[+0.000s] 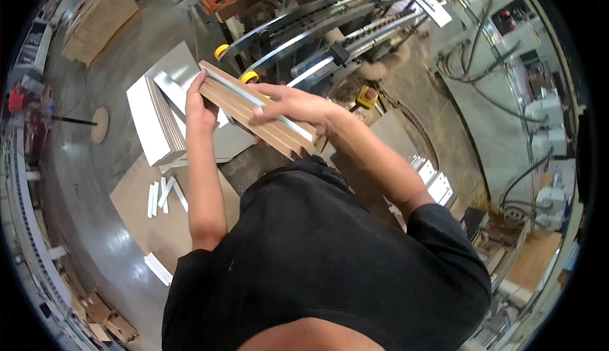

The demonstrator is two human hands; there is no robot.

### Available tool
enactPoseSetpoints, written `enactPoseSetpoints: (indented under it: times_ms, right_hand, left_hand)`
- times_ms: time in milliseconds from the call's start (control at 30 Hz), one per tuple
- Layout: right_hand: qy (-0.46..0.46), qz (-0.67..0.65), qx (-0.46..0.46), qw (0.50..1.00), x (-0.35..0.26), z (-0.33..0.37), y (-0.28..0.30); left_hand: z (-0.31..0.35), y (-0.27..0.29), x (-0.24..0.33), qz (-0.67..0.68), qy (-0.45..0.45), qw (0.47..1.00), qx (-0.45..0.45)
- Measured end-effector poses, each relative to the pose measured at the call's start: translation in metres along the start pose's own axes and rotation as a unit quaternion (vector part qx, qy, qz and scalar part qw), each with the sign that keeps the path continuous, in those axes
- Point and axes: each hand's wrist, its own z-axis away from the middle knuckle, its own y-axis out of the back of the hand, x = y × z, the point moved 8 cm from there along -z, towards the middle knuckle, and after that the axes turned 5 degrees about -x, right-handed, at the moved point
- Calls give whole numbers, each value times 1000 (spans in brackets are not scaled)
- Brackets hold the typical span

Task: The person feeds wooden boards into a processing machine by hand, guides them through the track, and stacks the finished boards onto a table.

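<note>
Hands first: both grip 1 bundle of long narrow wooden strips (260, 113), brown on the edges with a pale white-laminated face, held at chest height over the person's black shirt (317, 256). The left hand (202, 107) clasps the far upper end of the bundle, fingers wrapped round it and pressed against the wood. The right hand (288, 104) lies over the middle, thumb under and fingers closed across the top face, so the strips are pinched together as a pack. The bundle slants from upper left to lower right and touches nothing but the hands.

Judging by this, the step in hand is carrying or squaring up the gathered strips. A next move would call for keeping the pack tight so no strip slides out endways, and for steady support at both ends.

Below and to the left, a stack of white rectangular panels (155, 119) stands on a brown board on the grey concrete floor (95, 180), with a few short white offcuts (163, 194) scattered just beside it. Further off stands a long metal machine with rails (330, 27) and 2 yellow rollers (248, 76). At the far left is a pallet of tan boards (98, 15).
</note>
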Motion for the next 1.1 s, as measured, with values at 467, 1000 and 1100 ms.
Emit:
enactPoseSetpoints:
  times_ms: [467,1000,1100]
  right_hand:
    - [15,-46,21,999,15,-30,-9]
    - [109,70,179,975,85,77,21]
    - [117,112,240,957,100,111,24]
  left_hand:
    - [10,14,-18,0,55,998,1]
    - [58,-103,-51,-113,-71,987,-92]
    - [71,-134,-85,-129,-35,980,-147]
